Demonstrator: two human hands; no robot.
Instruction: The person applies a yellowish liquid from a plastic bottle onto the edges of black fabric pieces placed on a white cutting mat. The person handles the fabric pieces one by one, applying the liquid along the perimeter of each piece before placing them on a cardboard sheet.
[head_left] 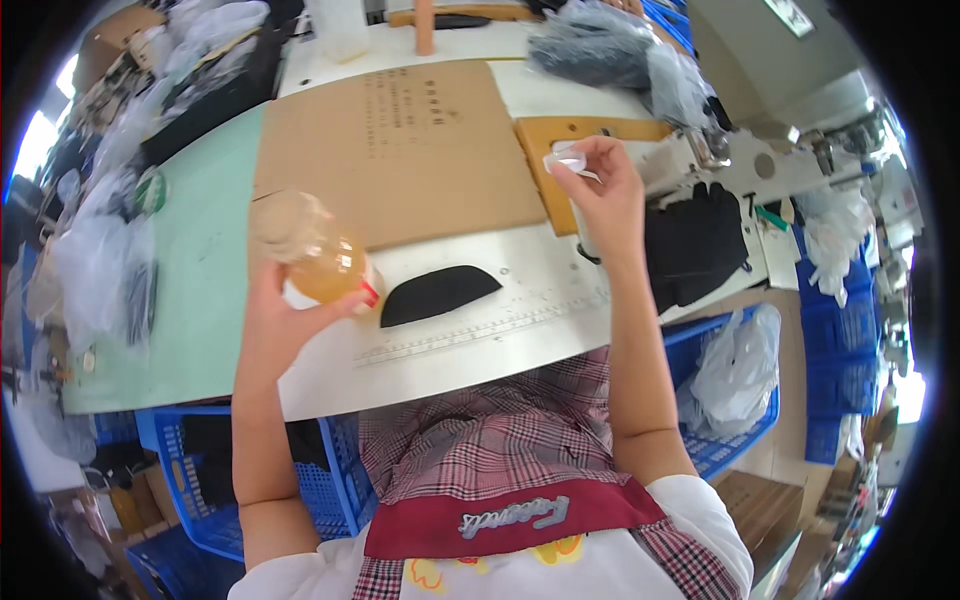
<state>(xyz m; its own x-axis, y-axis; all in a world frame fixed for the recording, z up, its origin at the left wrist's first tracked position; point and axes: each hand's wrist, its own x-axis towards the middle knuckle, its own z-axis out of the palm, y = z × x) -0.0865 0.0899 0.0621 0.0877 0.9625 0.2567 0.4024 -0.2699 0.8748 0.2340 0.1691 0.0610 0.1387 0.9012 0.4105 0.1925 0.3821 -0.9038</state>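
Plainly see-through bottle — amber liquid, red patch.

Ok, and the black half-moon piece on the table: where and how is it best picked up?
Probably by its right tip, coming from above and the right. The black piece appears to lie flat on the white table, so pinching that narrowing end seems easiest; its left end sits beside the bottle in the left hand, which crowds that side.

White short sleeves — pink-and-black plaid apron — dark red band.
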